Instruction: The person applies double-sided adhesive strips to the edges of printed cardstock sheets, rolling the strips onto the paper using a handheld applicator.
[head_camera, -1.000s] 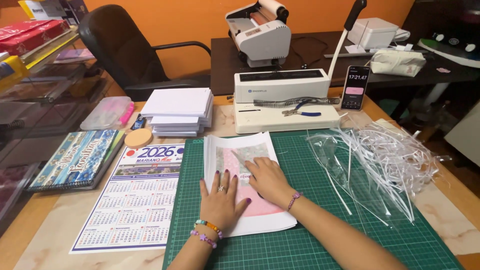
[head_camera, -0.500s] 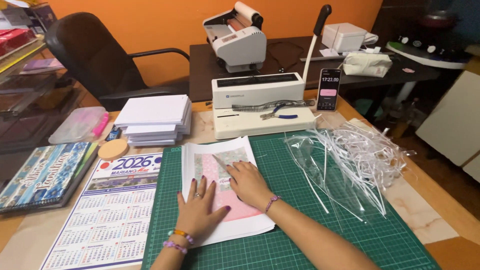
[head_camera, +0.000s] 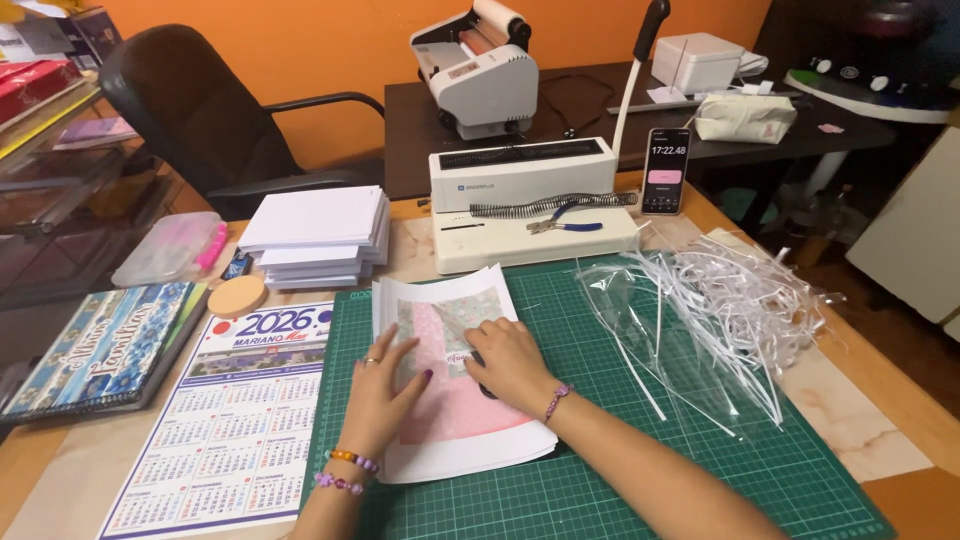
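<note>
My left hand (head_camera: 385, 392) lies flat, fingers spread, on the left part of a stack of printed sheets (head_camera: 450, 380) with a pink cover picture. My right hand (head_camera: 510, 362) rests on the middle of the same stack, fingers curled over a small dark object that I cannot make out. The stack sits on a green cutting mat (head_camera: 600, 440). Both wrists wear beaded bracelets.
A white comb binding machine (head_camera: 520, 205) with a metal spiral and blue pliers stands beyond the mat, a phone (head_camera: 666, 170) beside it. White paper stack (head_camera: 318, 235), wall calendar (head_camera: 240, 410), photo album (head_camera: 100, 345) at left. Clear film and white strips (head_camera: 720, 310) at right.
The camera view has shifted slightly. Both hands stay on the printed stack, with the right hand drawn a little closer to the stack's centre.
</note>
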